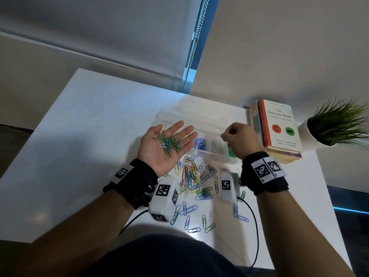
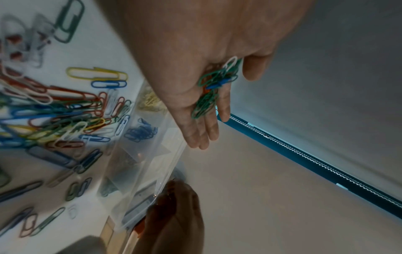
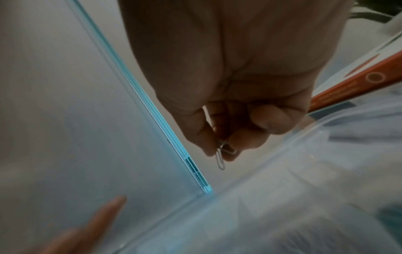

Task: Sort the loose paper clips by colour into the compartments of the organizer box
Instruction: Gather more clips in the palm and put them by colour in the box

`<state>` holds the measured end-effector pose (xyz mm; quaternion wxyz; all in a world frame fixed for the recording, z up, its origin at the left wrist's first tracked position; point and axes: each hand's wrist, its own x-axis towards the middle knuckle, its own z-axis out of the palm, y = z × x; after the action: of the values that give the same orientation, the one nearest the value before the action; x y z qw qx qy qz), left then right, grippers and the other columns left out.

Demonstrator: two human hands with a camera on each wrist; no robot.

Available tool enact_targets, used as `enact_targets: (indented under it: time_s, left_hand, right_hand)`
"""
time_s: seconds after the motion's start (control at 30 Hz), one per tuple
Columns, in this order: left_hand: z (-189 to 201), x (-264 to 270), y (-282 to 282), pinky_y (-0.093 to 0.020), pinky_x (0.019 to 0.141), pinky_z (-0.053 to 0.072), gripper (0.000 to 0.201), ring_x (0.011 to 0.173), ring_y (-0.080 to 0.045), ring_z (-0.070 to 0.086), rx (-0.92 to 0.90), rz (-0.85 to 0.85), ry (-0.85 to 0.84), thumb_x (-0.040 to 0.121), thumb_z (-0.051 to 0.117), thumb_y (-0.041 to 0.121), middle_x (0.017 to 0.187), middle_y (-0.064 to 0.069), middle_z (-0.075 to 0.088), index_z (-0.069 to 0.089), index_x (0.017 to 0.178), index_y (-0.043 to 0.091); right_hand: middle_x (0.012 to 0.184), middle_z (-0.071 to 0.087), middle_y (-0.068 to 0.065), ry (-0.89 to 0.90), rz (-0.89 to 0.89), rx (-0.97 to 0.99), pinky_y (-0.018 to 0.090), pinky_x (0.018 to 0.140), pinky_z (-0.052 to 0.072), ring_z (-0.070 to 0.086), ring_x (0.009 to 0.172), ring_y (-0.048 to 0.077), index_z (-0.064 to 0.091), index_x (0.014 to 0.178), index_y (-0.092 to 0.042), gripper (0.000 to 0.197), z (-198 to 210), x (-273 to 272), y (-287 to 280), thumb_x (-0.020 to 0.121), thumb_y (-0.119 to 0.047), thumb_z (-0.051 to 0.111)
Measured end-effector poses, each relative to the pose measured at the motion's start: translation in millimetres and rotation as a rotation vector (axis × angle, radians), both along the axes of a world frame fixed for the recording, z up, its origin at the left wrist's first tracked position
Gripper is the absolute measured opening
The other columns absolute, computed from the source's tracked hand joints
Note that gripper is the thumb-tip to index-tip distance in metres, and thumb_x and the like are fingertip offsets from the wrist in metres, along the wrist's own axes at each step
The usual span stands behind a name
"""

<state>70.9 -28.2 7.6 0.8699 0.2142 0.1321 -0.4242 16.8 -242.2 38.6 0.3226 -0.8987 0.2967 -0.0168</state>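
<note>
Left hand (image 1: 166, 145) flat, palm up, carrying green clips (image 1: 169, 143). Right hand (image 1: 238, 139) pinches silver clip (image 3: 222, 157) over box (image 1: 216, 154). Clips tiny, light, slippery, tangle easily; best pinched by wire loop.

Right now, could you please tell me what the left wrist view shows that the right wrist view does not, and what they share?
Only the left wrist view shows the left hand open, palm carrying a bunch of mostly green wire paper clips, plus the mixed-colour pile of loose paper clips on the white table. Only the right wrist view shows the right hand's fingers pinching a single silver paper clip, beside an orange-spined book. Both show the clear plastic organizer box and the blue window strip.
</note>
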Motion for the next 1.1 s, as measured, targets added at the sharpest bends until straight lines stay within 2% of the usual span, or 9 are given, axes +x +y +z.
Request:
enact_targets:
  time_s: [0.3, 0.4, 0.5, 0.57, 0.63, 0.7, 0.83, 0.93, 1.1]
  left_hand:
    - [5, -4, -4, -0.048, 0.099, 0.045, 0.052, 0.121, -0.038, 0.055, 0.013, -0.028, -0.015, 0.096, 0.030, 0.039, 0.130, -0.022, 0.059, 0.056, 0.125, 0.005]
    - [5, -3, -4, -0.045, 0.104, 0.043, 0.052, 0.123, -0.038, 0.055, 0.021, -0.031, -0.020, 0.096, 0.030, 0.039, 0.131, -0.021, 0.058, 0.054, 0.129, 0.006]
    - [6, -5, -6, -0.046, 0.107, 0.039, 0.052, 0.124, -0.038, 0.053, 0.023, -0.017, -0.012, 0.096, 0.031, 0.035, 0.132, -0.022, 0.058, 0.052, 0.132, 0.005]
    - [8, -6, -9, -0.042, 0.100, 0.044, 0.050, 0.113, -0.036, 0.060, 0.018, 0.002, 0.002, 0.096, 0.031, 0.031, 0.130, -0.022, 0.058, 0.052, 0.132, 0.003]
    - [11, -7, -11, -0.031, 0.074, 0.053, 0.050, 0.090, -0.029, 0.067, 0.036, -0.004, -0.005, 0.094, 0.032, 0.028, 0.126, -0.020, 0.060, 0.054, 0.132, 0.003]
    - [12, -8, -11, -0.023, 0.058, 0.046, 0.051, 0.075, -0.022, 0.066, 0.060, 0.004, -0.003, 0.088, 0.037, 0.024, 0.118, -0.017, 0.065, 0.054, 0.133, 0.004]
    - [13, -9, -10, -0.022, 0.065, 0.033, 0.055, 0.067, -0.019, 0.064, 0.057, 0.033, 0.025, 0.081, 0.040, 0.020, 0.098, -0.012, 0.070, 0.053, 0.133, 0.004]
    - [13, -9, -10, -0.025, 0.070, 0.047, 0.054, 0.078, -0.021, 0.067, 0.059, 0.025, 0.022, 0.081, 0.039, 0.020, 0.112, -0.015, 0.068, 0.055, 0.131, 0.005]
    - [18, -11, -11, -0.023, 0.070, 0.042, 0.056, 0.088, -0.020, 0.062, 0.068, 0.030, 0.036, 0.076, 0.041, 0.019, 0.134, -0.016, 0.057, 0.058, 0.128, 0.005]
  right_hand:
    - [0.086, 0.067, 0.005, 0.160, 0.038, -0.110, 0.023, 0.068, 0.039, 0.060, 0.083, 0.021, 0.066, 0.084, -0.013, 0.012, -13, 0, 7, 0.083, -0.024, 0.069]
    - [0.098, 0.069, 0.004, 0.054, 0.050, -0.138, 0.020, 0.073, 0.039, 0.060, 0.088, 0.017, 0.069, 0.099, -0.013, 0.020, 1, -2, 13, 0.084, -0.025, 0.069]
    - [0.084, 0.066, -0.005, -0.116, 0.168, -0.100, 0.012, 0.061, 0.037, 0.056, 0.074, 0.009, 0.069, 0.092, -0.016, 0.016, 24, -6, 42, 0.082, -0.029, 0.071]
    - [0.080, 0.067, -0.007, -0.114, 0.301, -0.047, 0.016, 0.063, 0.042, 0.058, 0.071, 0.009, 0.069, 0.087, -0.018, 0.016, 31, -7, 66, 0.078, -0.030, 0.074]
    - [0.087, 0.068, -0.005, -0.055, 0.387, -0.055, 0.021, 0.069, 0.043, 0.058, 0.076, 0.009, 0.070, 0.095, -0.019, 0.022, 29, -5, 83, 0.076, -0.028, 0.076]
    - [0.094, 0.066, -0.004, -0.030, 0.407, -0.119, 0.020, 0.069, 0.037, 0.054, 0.079, 0.008, 0.070, 0.102, -0.019, 0.029, 24, -3, 91, 0.075, -0.027, 0.076]
    - [0.099, 0.065, 0.002, -0.063, 0.389, -0.152, 0.018, 0.070, 0.032, 0.057, 0.089, 0.016, 0.068, 0.102, -0.017, 0.025, 19, -2, 99, 0.077, -0.019, 0.071]
    - [0.098, 0.066, 0.006, -0.071, 0.379, -0.147, 0.019, 0.069, 0.033, 0.058, 0.091, 0.021, 0.067, 0.101, -0.012, 0.022, 19, -2, 99, 0.079, -0.011, 0.066]
    - [0.098, 0.068, 0.007, -0.046, 0.332, -0.127, 0.028, 0.077, 0.046, 0.062, 0.091, 0.022, 0.069, 0.103, -0.013, 0.024, 20, -2, 98, 0.080, -0.019, 0.069]
